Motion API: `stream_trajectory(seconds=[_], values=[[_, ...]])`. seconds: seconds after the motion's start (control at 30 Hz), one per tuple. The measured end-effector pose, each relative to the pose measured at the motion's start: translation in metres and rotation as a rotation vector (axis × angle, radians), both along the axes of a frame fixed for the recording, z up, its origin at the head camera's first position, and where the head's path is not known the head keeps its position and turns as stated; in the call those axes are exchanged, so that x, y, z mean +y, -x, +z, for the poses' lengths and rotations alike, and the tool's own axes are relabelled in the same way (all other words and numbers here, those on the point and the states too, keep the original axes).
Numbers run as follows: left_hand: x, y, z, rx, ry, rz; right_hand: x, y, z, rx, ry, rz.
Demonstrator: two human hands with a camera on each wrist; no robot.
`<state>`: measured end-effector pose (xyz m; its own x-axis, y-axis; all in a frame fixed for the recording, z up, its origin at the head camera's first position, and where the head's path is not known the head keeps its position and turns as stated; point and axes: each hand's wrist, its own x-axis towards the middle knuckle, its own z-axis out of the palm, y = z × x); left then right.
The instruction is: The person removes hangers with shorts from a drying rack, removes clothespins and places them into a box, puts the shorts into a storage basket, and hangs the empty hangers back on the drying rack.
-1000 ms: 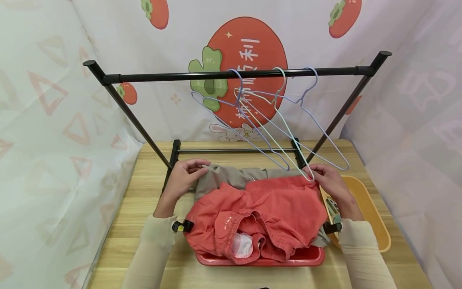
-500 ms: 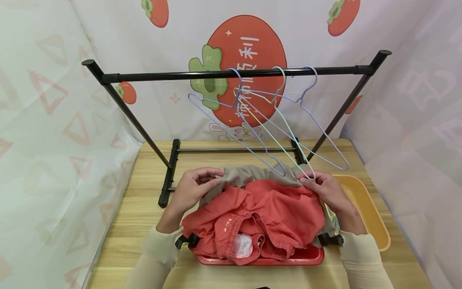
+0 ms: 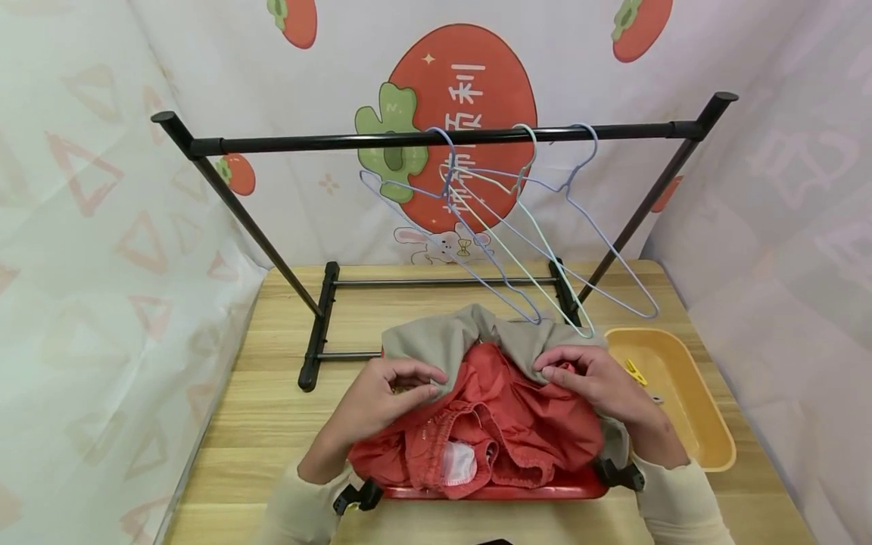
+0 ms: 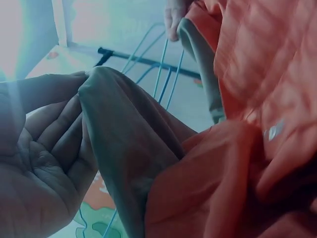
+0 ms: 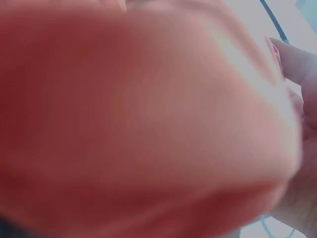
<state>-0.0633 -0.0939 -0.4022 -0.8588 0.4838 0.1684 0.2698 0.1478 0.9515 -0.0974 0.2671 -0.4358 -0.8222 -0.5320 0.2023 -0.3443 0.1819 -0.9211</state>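
In the head view, a grey-beige garment (image 3: pixel 432 344) lies bunched behind and over a red garment (image 3: pixel 487 382) with a gathered elastic edge and a white label. My left hand (image 3: pixel 381 401) pinches a fold of the grey-beige cloth between thumb and fingers. The left wrist view confirms that hold on the grey-beige garment (image 4: pixel 119 119). Further right, my right hand (image 3: pixel 599 382) pinches another fold of the same cloth. Blurred red cloth (image 5: pixel 148 114) covers most of the right wrist view and hides part of that hand. Beneath the clothes sits a red tray (image 3: pixel 504 493).
A black rack (image 3: pixel 327 142) spans the table (image 3: pixel 252 446) with three thin wire hangers on its bar, among them a pale green hanger (image 3: pixel 545 242). Their lower ends hang close above the grey-beige cloth. At right stands a yellow tray (image 3: pixel 708 424) holding a yellow clip (image 3: pixel 635 372).
Both hands have come inward and toward the person, drawing the grey-beige cloth's edge forward over the red garment. The clip in the yellow tray has come into view.
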Motion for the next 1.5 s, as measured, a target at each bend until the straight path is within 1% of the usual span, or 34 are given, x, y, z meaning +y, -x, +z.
stream_trajectory(seconds=[0.1, 0.3, 0.37, 0.4, 0.47, 0.53, 0.6, 0.63, 0.7, 0.77, 0.83, 0.9, 0.93, 0.97, 1.03, 1.1, 1.13, 1.2, 1.3, 1.33, 1.43, 1.5], values=[[0.002, -0.008, 0.0, 0.004, 0.018, -0.053, -0.006, -0.005, 0.004, -0.006, -0.021, 0.067], [0.004, -0.023, 0.005, 0.051, 0.03, -0.228, -0.009, -0.016, 0.01, 0.013, -0.084, 0.223], [0.003, -0.027, 0.007, 0.069, 0.034, -0.284, -0.009, -0.02, 0.013, 0.012, -0.073, 0.287], [0.002, -0.029, 0.009, 0.064, 0.035, -0.311, -0.009, -0.022, 0.014, 0.014, -0.066, 0.318], [0.001, -0.031, 0.011, 0.079, 0.043, -0.361, -0.008, -0.025, 0.016, -0.005, -0.065, 0.359], [-0.001, -0.033, 0.012, 0.061, 0.044, -0.394, -0.009, -0.027, 0.017, -0.009, -0.06, 0.389], [-0.003, -0.034, 0.014, 0.037, 0.031, -0.419, -0.008, -0.027, 0.017, -0.009, -0.06, 0.406], [-0.004, -0.034, 0.014, 0.046, 0.024, -0.435, -0.008, -0.027, 0.017, -0.01, -0.059, 0.408], [-0.007, -0.034, 0.014, 0.026, -0.003, -0.48, -0.007, -0.025, 0.015, 0.011, -0.046, 0.415], [-0.009, -0.034, 0.015, 0.049, -0.01, -0.551, -0.006, -0.024, 0.013, 0.03, -0.048, 0.401], [-0.011, -0.035, 0.015, 0.08, 0.0, -0.624, -0.005, -0.023, 0.012, 0.045, -0.067, 0.37], [-0.012, -0.034, 0.015, 0.095, 0.007, -0.672, -0.005, -0.022, 0.012, 0.059, -0.085, 0.344], [-0.012, -0.034, 0.015, 0.115, 0.018, -0.682, -0.005, -0.022, 0.012, 0.065, -0.093, 0.333], [-0.013, -0.033, 0.015, 0.122, 0.02, -0.681, -0.005, -0.021, 0.013, 0.062, -0.1, 0.322], [-0.015, -0.031, 0.014, 0.137, 0.025, -0.646, -0.005, -0.019, 0.014, 0.063, -0.108, 0.307], [-0.017, -0.029, 0.013, 0.14, 0.036, -0.591, -0.006, -0.018, 0.014, 0.06, -0.112, 0.295], [-0.018, -0.028, 0.013, 0.154, 0.047, -0.555, -0.006, -0.017, 0.015, 0.059, -0.115, 0.285], [-0.02, -0.026, 0.013, 0.166, 0.073, -0.479, -0.007, -0.015, 0.014, 0.069, -0.122, 0.266], [-0.022, -0.022, 0.012, 0.178, 0.096, -0.392, -0.007, -0.014, 0.013, 0.085, -0.125, 0.234], [-0.023, -0.021, 0.011, 0.191, 0.106, -0.369, -0.007, -0.013, 0.013, 0.091, -0.123, 0.227], [-0.024, -0.017, 0.008, 0.194, 0.135, -0.321, -0.007, -0.01, 0.011, 0.102, -0.115, 0.212], [-0.024, -0.015, 0.006, 0.198, 0.187, -0.282, -0.007, -0.008, 0.009, 0.11, -0.117, 0.206]])
